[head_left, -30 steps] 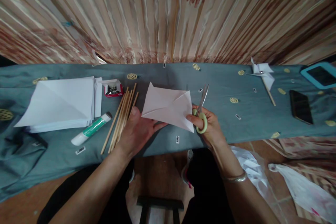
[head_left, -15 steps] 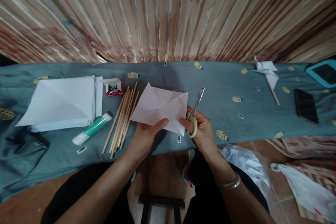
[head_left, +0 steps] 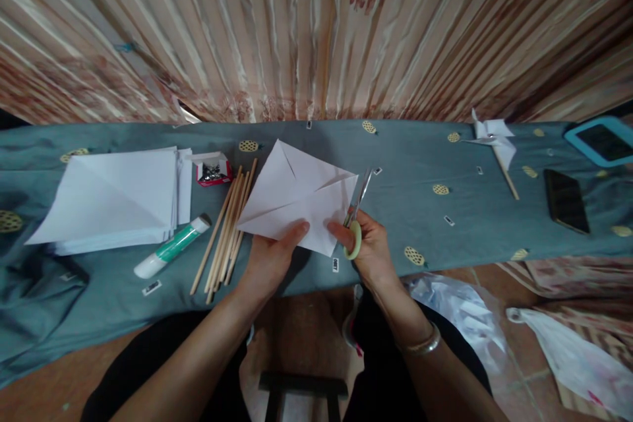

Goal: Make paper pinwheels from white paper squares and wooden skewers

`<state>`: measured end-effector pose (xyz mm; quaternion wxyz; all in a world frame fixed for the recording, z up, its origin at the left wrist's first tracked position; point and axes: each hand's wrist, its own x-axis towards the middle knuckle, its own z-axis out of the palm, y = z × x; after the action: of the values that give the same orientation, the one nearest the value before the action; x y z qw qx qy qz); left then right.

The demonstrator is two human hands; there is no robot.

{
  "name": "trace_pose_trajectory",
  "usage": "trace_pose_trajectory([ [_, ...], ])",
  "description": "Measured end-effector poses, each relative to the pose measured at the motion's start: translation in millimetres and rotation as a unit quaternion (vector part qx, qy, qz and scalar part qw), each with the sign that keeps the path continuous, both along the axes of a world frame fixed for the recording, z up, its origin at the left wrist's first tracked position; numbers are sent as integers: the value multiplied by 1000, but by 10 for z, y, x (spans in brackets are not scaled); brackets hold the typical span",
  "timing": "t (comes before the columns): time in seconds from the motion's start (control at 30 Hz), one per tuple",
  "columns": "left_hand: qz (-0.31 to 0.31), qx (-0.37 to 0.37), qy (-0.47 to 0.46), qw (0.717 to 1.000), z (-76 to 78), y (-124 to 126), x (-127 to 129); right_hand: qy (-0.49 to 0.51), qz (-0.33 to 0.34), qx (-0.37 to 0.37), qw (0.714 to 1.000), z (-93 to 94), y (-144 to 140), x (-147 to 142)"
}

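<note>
Holding a creased white paper square (head_left: 297, 198) above the bench (head_left: 425, 231) edge: left hand (head_left: 270, 260) has its grip pinched on the near edge, thumb on top. Right hand (head_left: 370, 250) has its grip closed around the green-handled scissors (head_left: 355, 224), blades at the paper's right edge. Wooden sticks (head_left: 230, 227) lie just left.
</note>
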<state>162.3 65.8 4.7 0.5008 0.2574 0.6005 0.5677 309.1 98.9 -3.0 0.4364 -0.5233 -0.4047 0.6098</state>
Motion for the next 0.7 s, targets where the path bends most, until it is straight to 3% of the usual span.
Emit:
trace_pose_trajectory([
  [0.47,14,28,2,999,16,20,-69,12,-4,3,1000,59,52,-116],
  [0.7,38,75,-41,996,29,86,-211,-35,126,28,991,134,-4,-68],
])
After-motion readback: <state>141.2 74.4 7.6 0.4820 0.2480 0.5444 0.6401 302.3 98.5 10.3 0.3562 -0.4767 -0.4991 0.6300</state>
